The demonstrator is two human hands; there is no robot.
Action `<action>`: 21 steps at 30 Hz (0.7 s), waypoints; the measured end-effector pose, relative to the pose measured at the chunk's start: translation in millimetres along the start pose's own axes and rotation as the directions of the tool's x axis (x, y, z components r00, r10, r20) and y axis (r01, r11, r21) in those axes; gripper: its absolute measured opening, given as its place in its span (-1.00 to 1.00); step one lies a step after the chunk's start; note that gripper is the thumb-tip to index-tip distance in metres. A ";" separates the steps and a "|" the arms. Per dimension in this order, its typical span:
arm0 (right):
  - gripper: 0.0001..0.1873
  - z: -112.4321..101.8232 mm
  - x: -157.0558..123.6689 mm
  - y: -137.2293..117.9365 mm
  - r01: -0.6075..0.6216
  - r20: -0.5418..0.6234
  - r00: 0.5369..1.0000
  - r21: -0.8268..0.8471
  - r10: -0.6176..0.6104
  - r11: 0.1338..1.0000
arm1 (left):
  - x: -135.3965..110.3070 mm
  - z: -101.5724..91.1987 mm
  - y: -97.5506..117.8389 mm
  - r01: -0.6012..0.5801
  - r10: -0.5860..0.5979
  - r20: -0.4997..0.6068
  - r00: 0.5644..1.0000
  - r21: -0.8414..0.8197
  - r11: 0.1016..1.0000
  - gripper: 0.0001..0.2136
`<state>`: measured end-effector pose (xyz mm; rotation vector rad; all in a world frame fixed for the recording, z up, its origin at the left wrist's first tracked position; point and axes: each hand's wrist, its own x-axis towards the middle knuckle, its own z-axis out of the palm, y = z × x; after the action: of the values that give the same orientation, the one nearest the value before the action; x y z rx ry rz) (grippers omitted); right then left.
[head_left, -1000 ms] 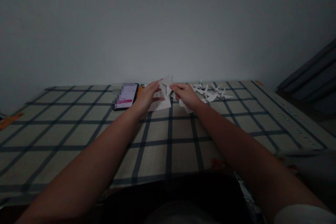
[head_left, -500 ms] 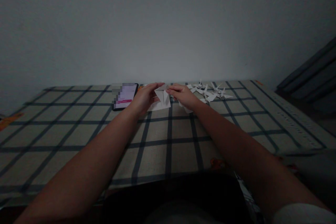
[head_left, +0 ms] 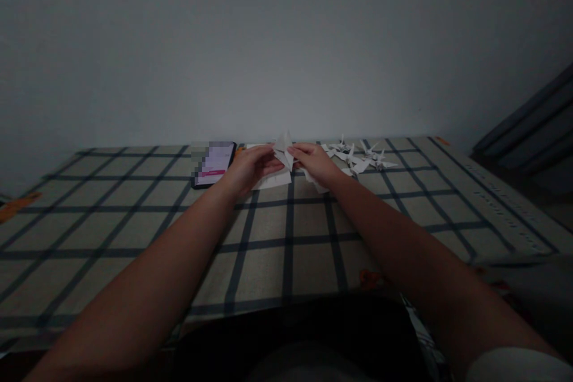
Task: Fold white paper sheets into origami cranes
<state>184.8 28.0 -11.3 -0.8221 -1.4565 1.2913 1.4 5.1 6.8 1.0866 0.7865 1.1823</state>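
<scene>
Between my two hands is a folded piece of white paper, held just above the table with a pointed tip facing up. My left hand grips its left side, fingers closed on the edge. From the right, my right hand pinches the paper between thumb and fingers. Beneath the left hand lies a flat white paper sheet. Another bit of white paper shows under the right hand, mostly hidden. Several white paper cranes lie grouped just right of my right hand.
A phone with a lit screen lies left of my left hand. The table is covered by a checked tablecloth. Behind it rises a plain wall. Dark draped fabric is at the far right.
The folded paper has turned in my hands; its tip now points upward and its shape is narrower. My fingers have shifted on it, while the cranes and phone stay put.
</scene>
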 end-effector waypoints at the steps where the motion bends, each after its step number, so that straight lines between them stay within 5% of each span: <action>1: -0.76 -0.4 0.2 0.4 0.007 -0.001 1.000 -0.013 -0.007 1.000 | 0.0 -0.2 -0.3 -0.001 0.001 0.002 1.000 0.001 1.000 -0.76; 8: -0.64 -3.0 3.4 6.9 0.095 0.026 0.995 -0.067 -0.093 0.993 | -0.9 -1.4 -0.3 0.005 -0.006 -0.046 0.999 -0.018 1.000 -0.79; 21: -0.68 2.0 -0.9 -3.0 0.067 0.008 0.998 0.000 -0.067 0.998 | -0.6 -2.1 -2.1 -0.087 0.089 -0.010 0.996 0.095 0.992 -0.67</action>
<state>183.6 26.0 -8.5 -0.7631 -1.4785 1.2452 0.0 5.0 4.1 1.2024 0.8194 1.2384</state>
